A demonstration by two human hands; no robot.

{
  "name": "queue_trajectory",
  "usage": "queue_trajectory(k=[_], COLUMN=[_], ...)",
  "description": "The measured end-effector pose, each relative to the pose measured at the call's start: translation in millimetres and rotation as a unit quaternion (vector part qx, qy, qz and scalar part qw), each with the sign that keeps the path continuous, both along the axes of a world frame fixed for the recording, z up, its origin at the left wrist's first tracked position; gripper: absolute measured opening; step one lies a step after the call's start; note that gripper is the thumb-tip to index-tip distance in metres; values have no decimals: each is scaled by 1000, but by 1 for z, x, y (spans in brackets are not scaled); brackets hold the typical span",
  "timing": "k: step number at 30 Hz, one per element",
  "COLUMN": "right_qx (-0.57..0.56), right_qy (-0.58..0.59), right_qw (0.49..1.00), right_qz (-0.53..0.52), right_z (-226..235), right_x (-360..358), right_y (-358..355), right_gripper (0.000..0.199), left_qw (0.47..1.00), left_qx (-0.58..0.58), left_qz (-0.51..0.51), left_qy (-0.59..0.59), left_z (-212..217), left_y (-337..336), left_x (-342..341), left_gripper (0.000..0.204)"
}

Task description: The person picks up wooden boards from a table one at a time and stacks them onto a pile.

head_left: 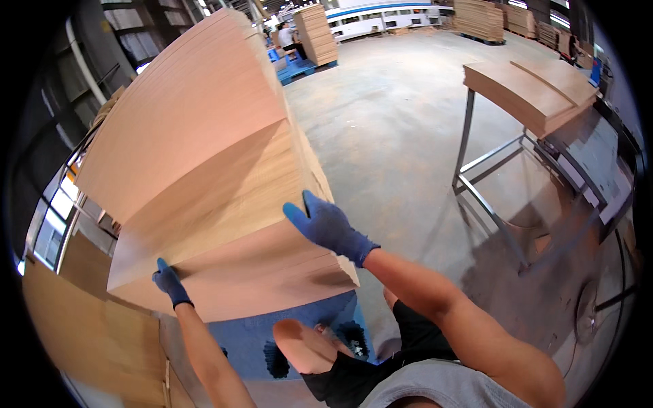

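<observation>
A tall stack of thin wood sheets (183,115) rises on the left, with a lower pile in front showing a pale top sheet (204,183). My left hand (171,282), in a blue work glove, grips the near edge of the pile toward its left, thumb on top and the other fingers hidden. At the near right corner, my right hand (330,228), gloved the same way, closes on the edge with its fingertips on the wood. How many sheets lie between my fingers cannot be seen.
A blue pallet (292,313) sits under the pile by my legs. To the right, a metal-legged stand (469,129) carries more boards (530,88). Another person (289,41) is at the back near a board stack (315,34). Large boards (88,319) lie at lower left.
</observation>
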State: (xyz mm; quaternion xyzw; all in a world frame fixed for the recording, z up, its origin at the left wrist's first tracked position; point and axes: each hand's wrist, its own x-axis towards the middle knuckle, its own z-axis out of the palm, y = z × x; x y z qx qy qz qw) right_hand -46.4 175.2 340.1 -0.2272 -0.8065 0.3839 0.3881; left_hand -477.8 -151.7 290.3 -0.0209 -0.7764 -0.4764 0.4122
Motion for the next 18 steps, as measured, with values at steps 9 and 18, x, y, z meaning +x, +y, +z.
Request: queue_trajectory(k=[9,18], right_qx=[79,66], right_qy=[145,144], right_qw=[986,987], right_qz=[-36,7], right_z=[-59,-60], right_x=[-8,-2], right_y=[-5,-6], right_gripper=[56,56], left_qw=[990,994], left_qx=[-35,-50], left_qz=[-53,-5], left_qy=[-124,-99], left_z=[13,11], left_y=[-3,-9], left_x=[20,11], left_gripper=[68,76])
